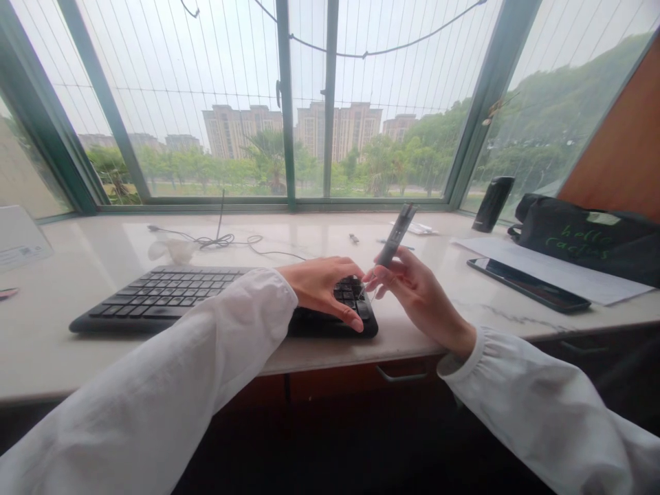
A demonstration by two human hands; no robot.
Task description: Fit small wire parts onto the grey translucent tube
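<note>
My left hand (320, 289) lies palm down over the right end of a black computer keyboard (165, 295), its fingers on the keys. My right hand (420, 295) holds a grey wire keycap puller (397, 235) upright just beside my left hand. The puller's thin wire end reaches down toward the keys, and my fingers hide where it meets them. White sleeves cover both forearms.
The keyboard sits on a pale marble desk (412, 323) below a large window. A black phone (529, 284) lies on white paper (557, 265) at right, near a black bag (588, 240) and a black flask (493, 203). Tangled cables (216, 240) lie behind the keyboard.
</note>
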